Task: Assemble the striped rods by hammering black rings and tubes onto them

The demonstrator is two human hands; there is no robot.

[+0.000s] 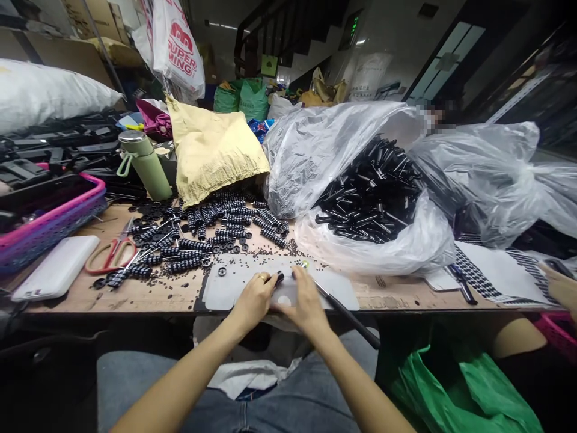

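My left hand rests on a grey mat at the table's near edge, fingers pinched on a small black part. My right hand is closed around a long black rod that slants down to the right past the table edge. The two hands meet over the mat. A ring shows on my left hand. Stacks of black-and-white ringed pieces and tiny loose black bits lie just beyond the mat.
A clear bag of black tubes sits right of centre, a yellow sack behind. At left are a green flask, red scissors, a white phone and a pink basket. Another person's hand is at far right.
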